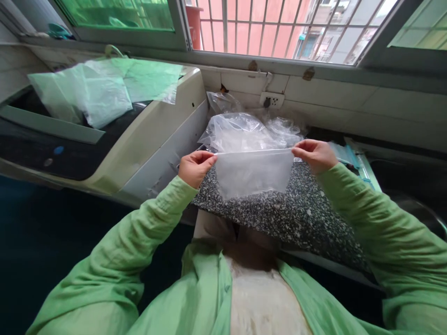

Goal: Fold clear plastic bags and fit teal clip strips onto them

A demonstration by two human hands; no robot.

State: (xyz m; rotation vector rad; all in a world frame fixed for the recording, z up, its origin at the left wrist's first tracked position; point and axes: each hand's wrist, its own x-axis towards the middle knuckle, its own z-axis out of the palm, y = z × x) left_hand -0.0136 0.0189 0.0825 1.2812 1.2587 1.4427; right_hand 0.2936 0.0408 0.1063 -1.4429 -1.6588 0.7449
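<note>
A translucent, frosted plastic bag [254, 174] is stretched flat between my two hands, over the speckled stone counter [279, 216]. My left hand [196, 168] pinches its upper left corner between thumb and fingers. The upper right corner is pinched by my right hand [314, 154]. The bag's top edge runs nearly straight from hand to hand, while its lower part hangs down. Just behind it lies a heap of crumpled clear plastic bags [240, 128], partly covered by the bag I hold.
To the left stands a washing machine [164, 135] with several flat plastic bags [104, 88] on its lid. Packets with blue edges [363, 163] lie right of my right hand. A socket [272, 99] is on the tiled wall below the barred window [265, 28].
</note>
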